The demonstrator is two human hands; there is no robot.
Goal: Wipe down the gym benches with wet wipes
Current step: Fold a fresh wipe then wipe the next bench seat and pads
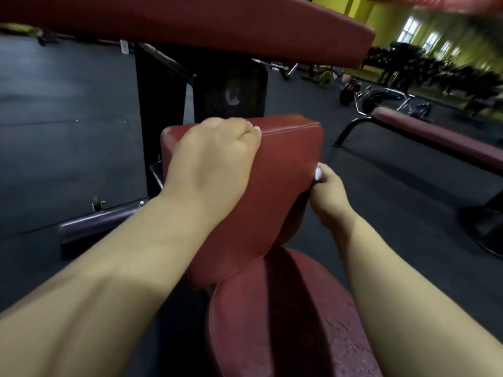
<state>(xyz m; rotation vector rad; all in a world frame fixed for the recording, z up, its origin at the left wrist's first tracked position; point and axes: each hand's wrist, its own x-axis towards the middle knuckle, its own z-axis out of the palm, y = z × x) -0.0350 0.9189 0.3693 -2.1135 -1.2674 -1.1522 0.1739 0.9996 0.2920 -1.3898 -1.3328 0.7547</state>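
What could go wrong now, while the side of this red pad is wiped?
The wet wipe is bunched small in the right hand, so it may miss much of the side of the red pad. The left hand grips the pad's top edge, so the area under it may stay unwiped.

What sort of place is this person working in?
Most likely a gym. There is a red padded seat pad on a black machine frame, a long flat bench to the right, and barbells with weight plates lying on the dark floor further back.
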